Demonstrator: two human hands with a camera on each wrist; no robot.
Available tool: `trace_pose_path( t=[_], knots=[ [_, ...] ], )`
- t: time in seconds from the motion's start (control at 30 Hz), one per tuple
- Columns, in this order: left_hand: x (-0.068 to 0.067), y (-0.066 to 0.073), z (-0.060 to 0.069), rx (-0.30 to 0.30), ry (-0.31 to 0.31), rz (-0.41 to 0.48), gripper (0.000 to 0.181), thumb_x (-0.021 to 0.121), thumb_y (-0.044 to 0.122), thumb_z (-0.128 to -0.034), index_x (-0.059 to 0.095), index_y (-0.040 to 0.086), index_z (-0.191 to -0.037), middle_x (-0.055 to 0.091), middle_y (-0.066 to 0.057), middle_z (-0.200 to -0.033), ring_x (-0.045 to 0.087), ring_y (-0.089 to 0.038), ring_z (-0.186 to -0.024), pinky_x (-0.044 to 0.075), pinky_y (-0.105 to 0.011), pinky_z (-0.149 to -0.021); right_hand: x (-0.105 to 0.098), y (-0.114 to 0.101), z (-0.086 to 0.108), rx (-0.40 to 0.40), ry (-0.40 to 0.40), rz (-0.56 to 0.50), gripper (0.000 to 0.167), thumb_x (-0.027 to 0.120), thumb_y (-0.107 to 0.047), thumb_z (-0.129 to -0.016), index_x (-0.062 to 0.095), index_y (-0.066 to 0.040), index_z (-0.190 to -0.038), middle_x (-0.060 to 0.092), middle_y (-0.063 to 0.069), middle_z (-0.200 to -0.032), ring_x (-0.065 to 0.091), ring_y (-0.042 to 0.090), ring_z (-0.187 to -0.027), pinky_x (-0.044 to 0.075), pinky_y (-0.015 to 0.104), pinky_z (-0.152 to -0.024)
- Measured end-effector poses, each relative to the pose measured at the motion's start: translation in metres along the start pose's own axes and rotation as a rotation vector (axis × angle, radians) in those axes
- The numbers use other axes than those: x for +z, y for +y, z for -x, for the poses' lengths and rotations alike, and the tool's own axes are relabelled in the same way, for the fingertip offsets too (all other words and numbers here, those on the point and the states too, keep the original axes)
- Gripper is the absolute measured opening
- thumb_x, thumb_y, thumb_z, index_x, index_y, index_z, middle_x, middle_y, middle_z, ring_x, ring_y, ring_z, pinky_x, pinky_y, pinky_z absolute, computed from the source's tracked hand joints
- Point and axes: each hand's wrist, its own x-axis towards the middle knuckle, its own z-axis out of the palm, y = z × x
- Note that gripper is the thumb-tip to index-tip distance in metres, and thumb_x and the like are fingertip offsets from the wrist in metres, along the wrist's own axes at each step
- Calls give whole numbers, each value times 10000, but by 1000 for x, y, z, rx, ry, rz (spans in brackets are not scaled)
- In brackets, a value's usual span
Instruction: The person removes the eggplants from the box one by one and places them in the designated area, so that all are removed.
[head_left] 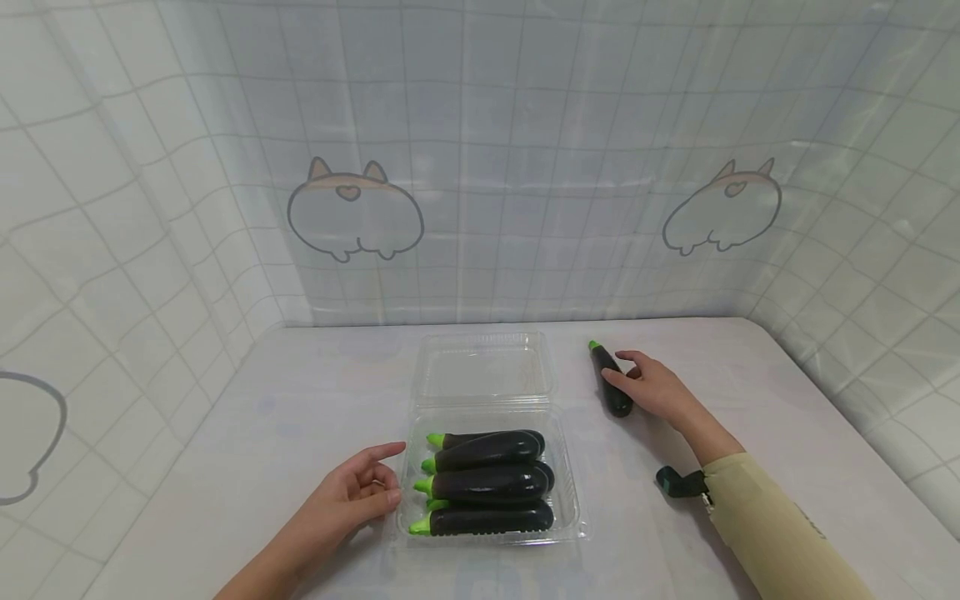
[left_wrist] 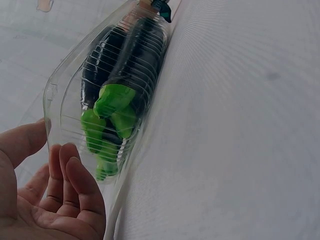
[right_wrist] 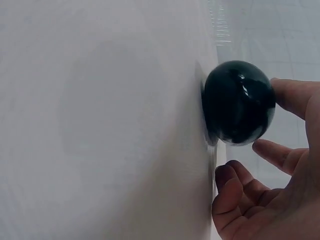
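A clear plastic clamshell box (head_left: 572, 492) holds several dark eggplants (head_left: 487, 483) with green stems, lying crosswise. My left hand (head_left: 348, 496) is at the box's left side, its fingers loosely bent. In the left wrist view, fingertips (left_wrist: 40, 131) meet the clear rim beside the green stems. A single eggplant (head_left: 617, 397) lies on the table to the right of the lid, its stem pointing away. Over it is my right hand (head_left: 654, 387), thumb on its top and index finger along the right side. The right wrist view shows the rounded eggplant end (right_wrist: 237, 107) hiding part of the contact.
The open lid (head_left: 483, 367) lies flat behind the box. A white cloth-like cover (head_left: 315, 417) lies over the table. Grid-patterned sheeting (head_left: 517, 167) rises behind and at both sides. A dark strap (head_left: 678, 482) hangs by the right sleeve (head_left: 776, 525).
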Motion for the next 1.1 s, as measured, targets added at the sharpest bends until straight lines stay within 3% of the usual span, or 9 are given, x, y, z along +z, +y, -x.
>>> trace_pose_path(
  t=[0.5,0.8,1.1],
  knots=[
    [0,-1,1,-26,19,0,679,693,133,-938,334,55,-1509,565,-145,-1037,550,-184,-842,492,-264,-681,-7,-5,6,-24,22,9,816,514,-640,-936,365,-72,-1503,521,261,-1284,534,390,-1125,461,528,-873],
    [-1,-2,3,-17,8,5,673,691,136,-939,336,54,-1505,569,-142,-1041,555,-162,-833,495,-259,-685,-14,-28,27,-218,114,17,725,551,-586,-948,437,-100,-1473,531,222,-1306,526,375,-1175,430,548,-933],
    [-1,-3,4,-21,13,18,673,692,137,-938,337,57,-1505,564,-139,-1045,549,-155,-827,487,-252,-678,-11,-65,43,-362,87,-39,603,612,-495,-953,516,-115,-1411,577,109,-1193,563,255,-1048,451,458,-904]
  ],
)
